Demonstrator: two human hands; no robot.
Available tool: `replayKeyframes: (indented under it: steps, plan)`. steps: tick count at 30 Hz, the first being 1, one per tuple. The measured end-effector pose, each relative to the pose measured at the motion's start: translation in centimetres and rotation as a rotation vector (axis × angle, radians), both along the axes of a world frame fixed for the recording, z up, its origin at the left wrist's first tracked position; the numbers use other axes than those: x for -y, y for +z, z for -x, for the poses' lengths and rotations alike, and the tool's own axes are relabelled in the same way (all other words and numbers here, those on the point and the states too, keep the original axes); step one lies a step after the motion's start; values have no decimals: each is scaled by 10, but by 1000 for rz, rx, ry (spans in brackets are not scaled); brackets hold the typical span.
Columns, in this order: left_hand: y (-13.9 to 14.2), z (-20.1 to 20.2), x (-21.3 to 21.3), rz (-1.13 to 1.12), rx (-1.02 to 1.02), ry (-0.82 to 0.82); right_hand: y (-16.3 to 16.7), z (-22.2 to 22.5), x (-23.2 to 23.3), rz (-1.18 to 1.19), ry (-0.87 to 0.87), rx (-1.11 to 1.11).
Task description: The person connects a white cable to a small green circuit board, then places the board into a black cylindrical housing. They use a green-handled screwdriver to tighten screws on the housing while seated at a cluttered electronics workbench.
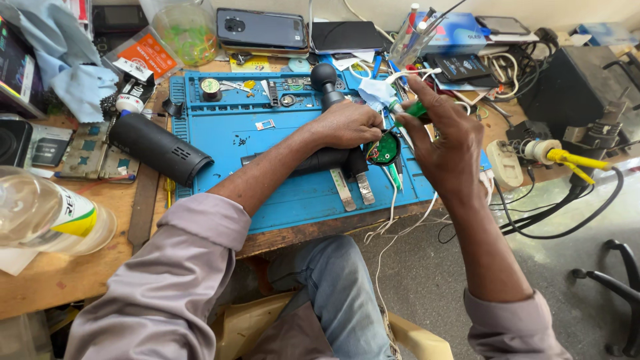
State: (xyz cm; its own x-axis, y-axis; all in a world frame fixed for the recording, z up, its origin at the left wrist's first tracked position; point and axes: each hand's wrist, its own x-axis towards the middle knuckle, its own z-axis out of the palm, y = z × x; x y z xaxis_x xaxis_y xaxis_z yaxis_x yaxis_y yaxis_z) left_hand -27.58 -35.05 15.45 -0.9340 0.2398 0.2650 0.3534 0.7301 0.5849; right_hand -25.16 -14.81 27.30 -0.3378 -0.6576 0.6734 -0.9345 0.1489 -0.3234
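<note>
My left hand (347, 125) rests on a black handheld device (313, 160) lying on the blue work mat (227, 137) and steadies it. A round green circuit board (383, 150) sticks out at the device's end, just below my fingers. My right hand (443, 143) is closed on a green-handled tool (415, 110) whose tip points down toward the board. A white cloth (377, 93) lies just behind the two hands. The tool's tip is hidden by my fingers.
A black cylinder (160, 148) lies on the mat's left edge. Metal tweezers and flat pry tools (353, 190) lie at the mat's front. Phones (261, 28) line the back. A plastic bottle (47, 213) is at the left, a black machine (573, 87) and cables at the right.
</note>
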Motion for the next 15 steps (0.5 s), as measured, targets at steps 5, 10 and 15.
replayKeyframes:
  steps: [5,10,15]
  plan:
    - [0,4,1,11,1,26,2,1,0,-2,-25,-227]
    - [-6,8,0,33,38,15,-7,5,-1,-15,-43,-21]
    - [-7,8,0,13,72,23,-17,10,-4,-18,-56,-140]
